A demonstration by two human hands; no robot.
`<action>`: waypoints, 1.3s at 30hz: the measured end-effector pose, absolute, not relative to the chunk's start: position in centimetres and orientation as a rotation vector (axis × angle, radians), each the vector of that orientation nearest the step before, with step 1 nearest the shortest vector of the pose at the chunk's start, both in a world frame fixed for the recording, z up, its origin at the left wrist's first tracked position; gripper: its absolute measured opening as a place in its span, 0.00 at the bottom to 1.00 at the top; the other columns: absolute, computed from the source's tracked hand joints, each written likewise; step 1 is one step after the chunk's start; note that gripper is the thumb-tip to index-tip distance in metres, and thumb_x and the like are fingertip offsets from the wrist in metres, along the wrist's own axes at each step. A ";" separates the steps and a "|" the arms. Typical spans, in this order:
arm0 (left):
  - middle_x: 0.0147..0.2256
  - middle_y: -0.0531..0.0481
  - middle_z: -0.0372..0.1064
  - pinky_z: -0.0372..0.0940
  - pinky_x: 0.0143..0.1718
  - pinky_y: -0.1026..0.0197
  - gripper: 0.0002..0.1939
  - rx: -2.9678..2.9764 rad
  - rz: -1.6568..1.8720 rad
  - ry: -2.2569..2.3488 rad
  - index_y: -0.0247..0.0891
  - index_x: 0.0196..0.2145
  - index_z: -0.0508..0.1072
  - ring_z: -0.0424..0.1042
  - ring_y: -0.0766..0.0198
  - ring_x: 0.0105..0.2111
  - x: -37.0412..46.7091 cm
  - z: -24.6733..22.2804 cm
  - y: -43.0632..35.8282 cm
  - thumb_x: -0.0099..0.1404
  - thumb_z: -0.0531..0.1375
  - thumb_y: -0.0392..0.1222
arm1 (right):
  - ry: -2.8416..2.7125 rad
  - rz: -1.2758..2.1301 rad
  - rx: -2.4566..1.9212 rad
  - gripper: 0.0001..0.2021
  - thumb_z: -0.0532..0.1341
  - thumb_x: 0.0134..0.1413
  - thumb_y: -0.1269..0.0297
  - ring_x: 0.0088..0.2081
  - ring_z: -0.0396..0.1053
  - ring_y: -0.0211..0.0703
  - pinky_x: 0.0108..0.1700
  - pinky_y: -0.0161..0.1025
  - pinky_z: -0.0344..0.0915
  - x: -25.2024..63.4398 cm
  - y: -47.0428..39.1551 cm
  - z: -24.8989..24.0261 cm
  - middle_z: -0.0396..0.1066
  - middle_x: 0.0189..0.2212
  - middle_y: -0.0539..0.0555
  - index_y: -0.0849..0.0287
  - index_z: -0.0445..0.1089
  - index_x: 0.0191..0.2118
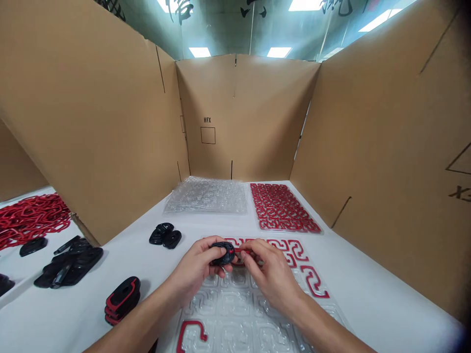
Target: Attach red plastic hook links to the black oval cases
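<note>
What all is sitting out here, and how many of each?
Cardboard panels: several, brown, around the work area
Tabletop: one, white, beneath everything
Stacked clear trays: count unclear, far middle
Filled tray: one, clear with red hooked strips, far right
Near tray: one, clear, partly filled with red strips, under the hands
Black oval parts: small group, left of the hands
Red-trimmed black parts: one stack, near left
Black parts: pile, far left
Red loops: heap, uncountable, far left
Left hand: one, holding a black oval piece
Right hand: one, fingers at a red strip

Clear trays (208,196) lie behind the black parts (162,234).
</note>
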State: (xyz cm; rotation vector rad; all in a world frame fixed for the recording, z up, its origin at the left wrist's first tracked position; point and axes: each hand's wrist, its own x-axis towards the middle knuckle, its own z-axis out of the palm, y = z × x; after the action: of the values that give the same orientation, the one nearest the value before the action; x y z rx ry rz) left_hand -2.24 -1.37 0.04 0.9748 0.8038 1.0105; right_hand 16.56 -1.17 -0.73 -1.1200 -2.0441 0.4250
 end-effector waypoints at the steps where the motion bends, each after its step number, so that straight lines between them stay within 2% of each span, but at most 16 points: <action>1: 0.30 0.45 0.76 0.62 0.24 0.68 0.08 0.973 1.008 0.795 0.33 0.32 0.72 0.70 0.68 0.24 -2.2 0.0 -1.4 0.57 0.64 0.41 | -2.050 0.441 -1.120 0.09 0.55 0.61 0.70 0.36 0.72 0.43 0.39 0.38 0.64 16.5 -1.1 -0.8 0.75 0.35 0.53 0.55 0.72 0.39; 8: 0.33 0.45 0.76 0.63 0.23 0.69 0.09 0.996 0.957 0.723 0.33 0.35 0.73 0.71 0.69 0.24 -2.4 -0.3 -1.4 0.59 0.64 0.41 | -2.092 0.500 -1.155 0.13 0.53 0.62 0.70 0.38 0.73 0.43 0.41 0.37 0.64 16.5 -1.0 -1.0 0.77 0.37 0.54 0.55 0.73 0.44; 14: 0.36 0.43 0.77 0.64 0.25 0.69 0.10 1.069 0.926 0.748 0.34 0.38 0.74 0.73 0.68 0.26 -2.3 -0.6 -1.6 0.61 0.64 0.42 | -2.176 0.583 -1.210 0.14 0.52 0.61 0.72 0.30 0.71 0.39 0.34 0.32 0.60 16.6 -0.8 -0.7 0.75 0.27 0.49 0.56 0.74 0.33; 24: 0.36 0.43 0.77 0.63 0.26 0.67 0.11 1.092 0.939 0.755 0.34 0.38 0.75 0.72 0.68 0.26 -2.2 -0.8 -1.6 0.60 0.63 0.44 | -2.159 0.574 -1.208 0.15 0.51 0.62 0.70 0.30 0.72 0.40 0.34 0.33 0.60 16.6 -1.0 -0.2 0.76 0.28 0.49 0.55 0.75 0.35; 29: 0.35 0.46 0.76 0.62 0.26 0.66 0.14 1.163 0.975 0.863 0.34 0.39 0.75 0.71 0.67 0.26 -2.0 -0.5 -1.6 0.58 0.64 0.45 | -2.087 0.590 -1.200 0.14 0.51 0.62 0.70 0.34 0.74 0.44 0.37 0.36 0.63 16.5 -0.9 -0.7 0.78 0.35 0.53 0.55 0.75 0.42; 31: 0.32 0.48 0.75 0.61 0.24 0.66 0.12 1.171 0.993 0.901 0.34 0.38 0.75 0.70 0.68 0.24 -2.0 -0.4 -1.5 0.58 0.64 0.44 | -2.057 0.580 -1.226 0.13 0.52 0.61 0.70 0.34 0.74 0.44 0.37 0.36 0.64 16.5 -1.0 -0.8 0.78 0.34 0.53 0.56 0.73 0.43; 35: 0.29 0.49 0.75 0.59 0.23 0.67 0.11 1.162 1.014 0.923 0.34 0.35 0.74 0.68 0.69 0.22 -2.2 -0.3 -1.4 0.58 0.63 0.45 | -2.007 0.554 -1.229 0.08 0.55 0.60 0.70 0.32 0.72 0.42 0.36 0.35 0.63 16.5 -1.1 -0.6 0.76 0.30 0.51 0.57 0.72 0.37; 39: 0.31 0.49 0.75 0.58 0.23 0.67 0.15 1.124 1.011 0.895 0.36 0.41 0.73 0.67 0.70 0.23 -2.3 -0.1 -1.4 0.58 0.64 0.46 | -1.977 0.505 -1.173 0.09 0.56 0.61 0.66 0.33 0.71 0.41 0.38 0.36 0.63 16.5 -1.1 -0.3 0.75 0.30 0.51 0.57 0.72 0.33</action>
State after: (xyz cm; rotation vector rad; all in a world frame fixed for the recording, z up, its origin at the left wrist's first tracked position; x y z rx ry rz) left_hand -2.31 -1.36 -0.06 1.1244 0.8949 1.0107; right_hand 16.48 -1.13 -0.32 -1.1733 -1.9773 0.5049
